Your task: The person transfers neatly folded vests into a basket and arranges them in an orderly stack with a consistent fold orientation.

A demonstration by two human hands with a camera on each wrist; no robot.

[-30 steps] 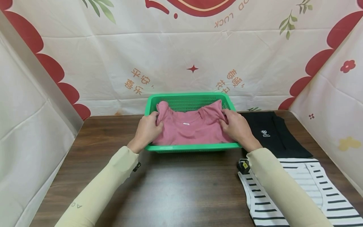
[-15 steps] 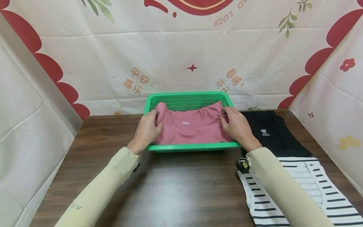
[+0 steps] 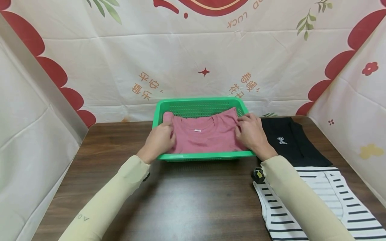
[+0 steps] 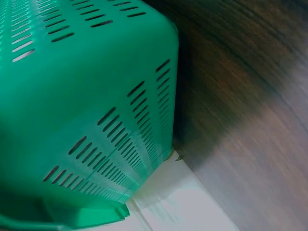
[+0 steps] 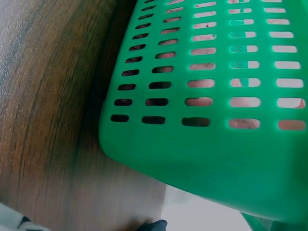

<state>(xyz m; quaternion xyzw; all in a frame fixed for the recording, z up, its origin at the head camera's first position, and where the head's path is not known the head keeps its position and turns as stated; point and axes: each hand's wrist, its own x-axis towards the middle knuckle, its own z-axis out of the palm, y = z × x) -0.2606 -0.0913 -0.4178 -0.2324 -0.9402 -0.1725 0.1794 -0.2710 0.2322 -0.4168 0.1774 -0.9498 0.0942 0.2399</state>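
Note:
A pink T-shirt (image 3: pixel 202 137) with a small white neck label lies folded in the green plastic basket (image 3: pixel 208 156). At the shirt's left edge, my left hand (image 3: pixel 159 138) has its fingers curled on the cloth, inside the basket's left rim. My right hand (image 3: pixel 251 134) grips the right edge of the shirt near its sleeve, over the basket's right rim. Both wrist views are filled by the slotted outer walls of the basket, left side (image 4: pixel 96 96) and right side (image 5: pixel 202 144); neither one shows the fingers.
Right of the basket lies a folded black garment (image 3: pixel 280 144) with a white print. In front of it is a white garment with black stripes (image 3: pixel 331 197), partly under my right forearm. The brown wooden table (image 3: pixel 181 201) meets a printed cloth backdrop (image 3: pixel 193 60) behind.
My left hand has turned over and shifted slightly inward, its fingers now curled down on the shirt. The shirt's left corner sits lower. My right hand has closed in a little at the right edge.

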